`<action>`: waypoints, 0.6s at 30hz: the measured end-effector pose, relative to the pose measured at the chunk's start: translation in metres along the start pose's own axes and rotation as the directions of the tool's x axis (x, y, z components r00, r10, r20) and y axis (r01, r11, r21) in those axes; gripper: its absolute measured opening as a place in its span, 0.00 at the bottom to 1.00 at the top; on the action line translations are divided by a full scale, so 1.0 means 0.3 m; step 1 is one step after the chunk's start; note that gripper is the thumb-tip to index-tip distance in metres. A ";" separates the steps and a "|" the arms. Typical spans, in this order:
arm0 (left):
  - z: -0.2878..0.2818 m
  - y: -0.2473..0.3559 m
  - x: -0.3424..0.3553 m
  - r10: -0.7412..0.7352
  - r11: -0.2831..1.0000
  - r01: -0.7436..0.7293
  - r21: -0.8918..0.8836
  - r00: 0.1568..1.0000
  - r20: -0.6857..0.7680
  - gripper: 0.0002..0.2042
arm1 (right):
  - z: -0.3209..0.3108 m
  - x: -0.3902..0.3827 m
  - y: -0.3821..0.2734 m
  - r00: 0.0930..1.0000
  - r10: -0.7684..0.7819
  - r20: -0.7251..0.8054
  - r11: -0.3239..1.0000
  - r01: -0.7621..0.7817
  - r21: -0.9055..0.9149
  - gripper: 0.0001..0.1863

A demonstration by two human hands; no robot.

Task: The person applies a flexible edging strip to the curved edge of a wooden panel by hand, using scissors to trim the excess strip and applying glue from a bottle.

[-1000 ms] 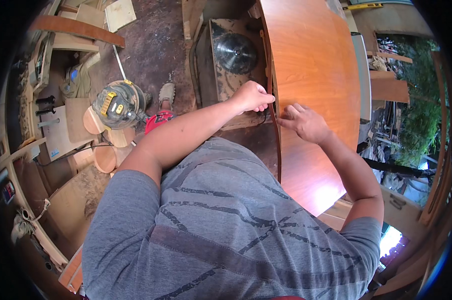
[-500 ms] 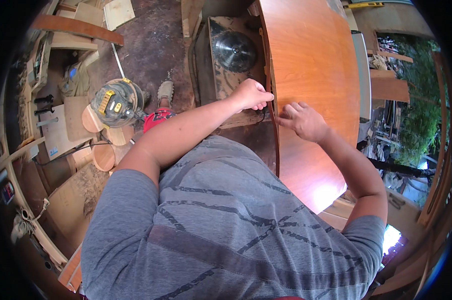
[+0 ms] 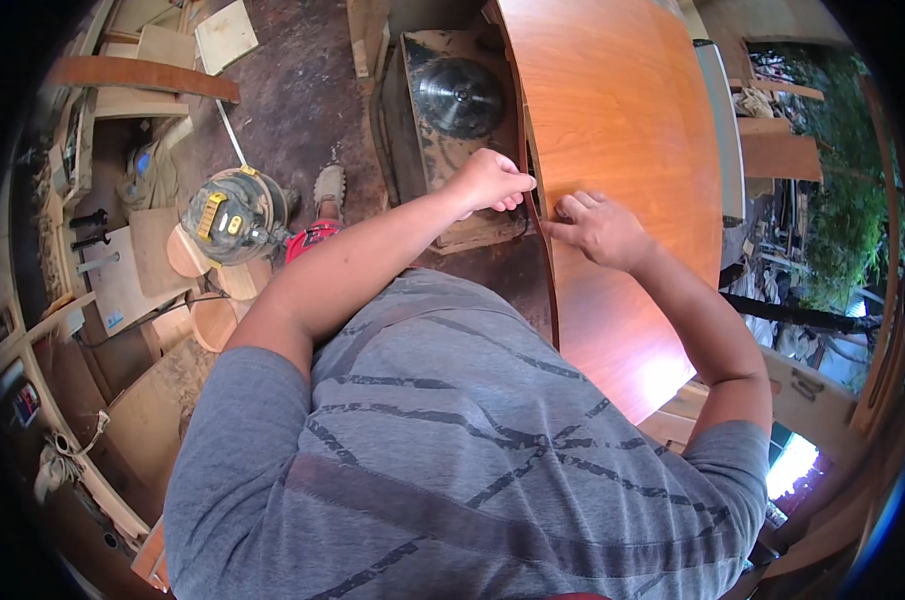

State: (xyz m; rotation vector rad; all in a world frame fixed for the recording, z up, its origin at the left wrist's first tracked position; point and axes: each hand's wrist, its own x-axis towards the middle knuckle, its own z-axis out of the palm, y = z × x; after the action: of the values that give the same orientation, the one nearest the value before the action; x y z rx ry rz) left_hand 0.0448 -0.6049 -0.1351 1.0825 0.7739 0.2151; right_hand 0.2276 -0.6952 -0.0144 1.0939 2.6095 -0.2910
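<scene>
A large orange-brown wooden panel [image 3: 623, 110] with a glossy face lies at my front right. Along its left edge runs a thin dark brown edging strip [image 3: 522, 110], and a narrow dark gap shows between the two farther up. The fingers of my left hand [image 3: 491, 184] are pinched together on the strip. My right hand [image 3: 605, 232] rests palm down on the panel, its fingers bent and its thumb stretched out to the edge near the strip, a little nearer to me than the left hand.
A round saw blade [image 3: 460, 96] lies on a dusty board [image 3: 428, 145] left of the panel. A drum-shaped shop vacuum [image 3: 235, 212] stands on the floor at left, among wood offcuts [image 3: 213, 318]. A curved wooden piece [image 3: 148, 77] lies beyond it.
Both hands have shifted slightly left and away from me in the picture, and the whole view has moved a little. The right hand's fingers are drawn closer together near the edge.
</scene>
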 end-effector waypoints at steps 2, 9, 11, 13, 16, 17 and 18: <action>0.000 -0.004 0.001 0.022 0.999 -0.023 -0.041 1.000 -0.020 0.15 | 0.005 -0.019 -0.012 0.999 -0.015 0.037 1.000 0.016 -0.011 0.17; 0.000 0.005 0.006 0.032 0.999 -0.033 -0.030 0.999 -0.011 0.15 | 0.012 -0.068 -0.021 0.998 -0.029 0.047 0.999 0.027 0.038 0.19; -0.001 0.006 0.008 0.033 0.999 -0.033 -0.026 0.999 -0.003 0.15 | 0.011 -0.081 -0.020 0.998 -0.033 0.055 0.998 0.030 0.063 0.19; -0.003 0.006 0.010 0.027 0.999 -0.027 -0.027 1.000 0.001 0.15 | 0.007 -0.091 -0.014 0.997 -0.052 0.049 0.990 0.045 0.135 0.22; -0.002 0.002 0.013 0.016 0.999 -0.016 -0.037 1.000 0.007 0.15 | -0.004 -0.104 0.011 1.000 0.008 -0.017 0.909 0.000 0.417 0.26; -0.001 0.000 0.014 0.009 0.999 -0.008 -0.048 1.000 0.012 0.15 | -0.015 -0.090 0.017 1.000 0.005 -0.021 0.911 0.004 0.412 0.26; -0.005 -0.002 0.013 0.010 0.999 -0.009 -0.033 1.000 0.028 0.14 | -0.026 -0.067 0.022 0.991 0.118 -0.065 0.904 -0.080 0.420 0.26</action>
State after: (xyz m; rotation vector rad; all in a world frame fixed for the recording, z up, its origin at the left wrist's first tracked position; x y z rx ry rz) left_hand 0.0466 -0.6023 -0.1379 1.0561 0.7381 0.2199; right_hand 0.2442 -0.7017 -0.0007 1.3972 2.6245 -0.8253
